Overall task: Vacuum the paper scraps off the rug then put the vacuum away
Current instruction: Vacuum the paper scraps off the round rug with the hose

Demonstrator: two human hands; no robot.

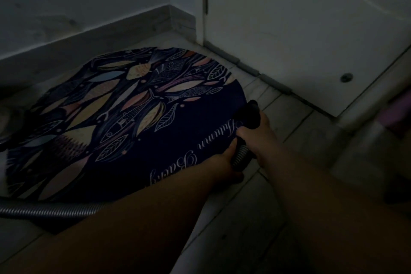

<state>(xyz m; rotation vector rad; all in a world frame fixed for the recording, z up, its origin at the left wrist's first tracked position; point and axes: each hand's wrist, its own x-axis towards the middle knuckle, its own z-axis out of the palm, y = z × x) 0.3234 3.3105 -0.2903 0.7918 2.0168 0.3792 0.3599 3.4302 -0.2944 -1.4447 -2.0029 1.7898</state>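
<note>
**Both hands on the vacuum hose at the rug's right edge**

Dim light throughout. Gripping the black nozzle (252,113) with the right hand (261,132), fingers curled round it, tip at the right rim of the round fish-and-leaf rug (111,118). Clasping the ribbed hose (241,159) just nearer with the left hand (222,162). More hose trailing along the rug's near edge, off to the left. Beneath, pale tiled floor (289,122); beyond, a white door (300,18).

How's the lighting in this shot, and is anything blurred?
Head view: very dim, no glare; the rug shows its pattern faintly; the right edge is smeared with blur; left hand and right hand gripping the vacuum hose look fairly sharp.
</note>
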